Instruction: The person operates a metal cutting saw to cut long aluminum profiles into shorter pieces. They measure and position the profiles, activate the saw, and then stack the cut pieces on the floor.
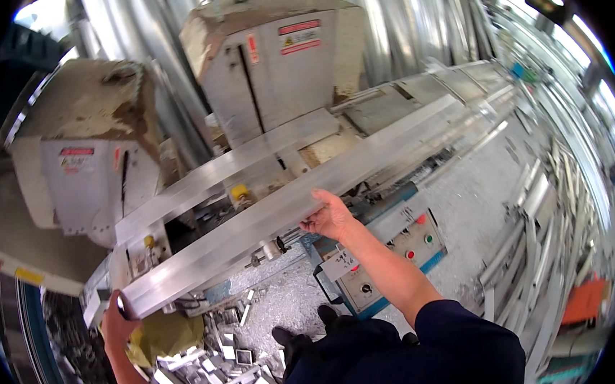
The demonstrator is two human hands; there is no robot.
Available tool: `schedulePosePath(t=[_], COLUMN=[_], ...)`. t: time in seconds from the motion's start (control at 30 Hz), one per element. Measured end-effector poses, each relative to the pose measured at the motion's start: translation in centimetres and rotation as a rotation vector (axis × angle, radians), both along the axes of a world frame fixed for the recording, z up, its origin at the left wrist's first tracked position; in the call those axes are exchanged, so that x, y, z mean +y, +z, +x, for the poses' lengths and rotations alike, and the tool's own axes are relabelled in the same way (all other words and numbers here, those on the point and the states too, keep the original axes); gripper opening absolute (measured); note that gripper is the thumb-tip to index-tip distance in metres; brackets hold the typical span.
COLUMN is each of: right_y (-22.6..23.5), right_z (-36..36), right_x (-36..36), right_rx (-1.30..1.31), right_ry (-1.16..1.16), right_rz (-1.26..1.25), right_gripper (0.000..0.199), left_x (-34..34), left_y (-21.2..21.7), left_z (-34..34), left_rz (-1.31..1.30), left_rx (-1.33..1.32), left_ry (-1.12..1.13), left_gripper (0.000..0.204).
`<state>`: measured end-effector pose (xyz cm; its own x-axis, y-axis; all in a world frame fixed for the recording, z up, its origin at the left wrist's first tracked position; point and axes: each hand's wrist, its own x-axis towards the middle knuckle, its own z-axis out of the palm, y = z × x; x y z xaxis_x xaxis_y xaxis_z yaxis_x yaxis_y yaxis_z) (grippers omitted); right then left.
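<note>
A long silvery aluminium profile (252, 224) slants across the saw bench, from near left to far right. My left hand (119, 321) is closed round its near left end, thumb at the edge. At about mid-length my right hand (330, 218) grips the front edge, with the thumb against its face and the fingers curled beneath. Behind it, a second aluminium piece (226, 171) lies roughly parallel in front of the saw housings. A yellow-topped clamp (240, 192) shows between the two. The profile hides part of the bench under it.
Two worn grey saw housings (280, 71) (96, 172) stand behind the bench. A control box (392, 261) with buttons is near my right forearm. Aluminium offcuts (221, 376) lie in a heap at lower left. Long profiles (535, 239) are piled at right.
</note>
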<state>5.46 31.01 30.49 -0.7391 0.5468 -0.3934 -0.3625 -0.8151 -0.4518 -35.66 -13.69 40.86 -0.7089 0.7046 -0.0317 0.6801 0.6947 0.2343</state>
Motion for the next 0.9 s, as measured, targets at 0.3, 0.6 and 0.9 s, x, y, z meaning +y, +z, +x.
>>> schedulePosePath(t=[0.3,0.6,0.9], right_y=[-0.1,0.1,-0.4], right_z=[-0.6,1.5,11.2], right_x=[-0.2,3.1,9.6], right_rx=[-0.117,-0.188,0.034], right_ry=[-0.340,-0.467,-0.656], right_rz=[0.082,0.138,0.191], right_gripper=[0.044,0.029,0.036], left_x=[0.4,-2.0,15.0], left_y=[-0.9,-6.2,-1.7], left_z=[-1.3,-0.1,26.2], left_rz=[0.082,0.421,0.189], left_rx=[-0.059,-0.433,-0.368], left_ry=[-0.061,-0.238,-0.324], left_gripper=[0.094,0.098,0.091])
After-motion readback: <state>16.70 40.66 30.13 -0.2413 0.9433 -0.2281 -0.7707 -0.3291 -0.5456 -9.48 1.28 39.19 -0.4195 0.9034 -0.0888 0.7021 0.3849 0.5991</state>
